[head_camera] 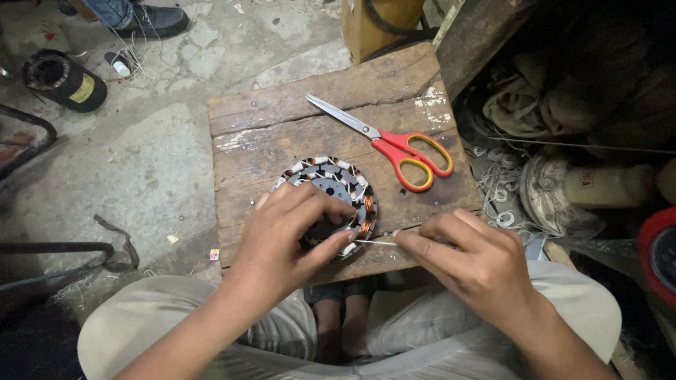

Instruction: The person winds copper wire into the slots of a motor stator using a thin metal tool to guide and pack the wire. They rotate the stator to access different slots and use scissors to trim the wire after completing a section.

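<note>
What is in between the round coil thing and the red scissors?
Nothing. In the head view only bare wood of the plank table shows between the round wound stator and the red-handled scissors; they lie apart.

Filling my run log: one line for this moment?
left hand: on stator | right hand: pinching wire | scissors: idle on board

You worked over a cracked, stained concrete floor (148,155) littered with thread scraps. A worn plank table (282,119), nailed and paint-flecked, stood before you. A dark cylindrical winding (63,81) lay at upper left, bent metal bars (49,250) at left. Tangled cloth and wire (535,105) filled the dim right side.
</note>
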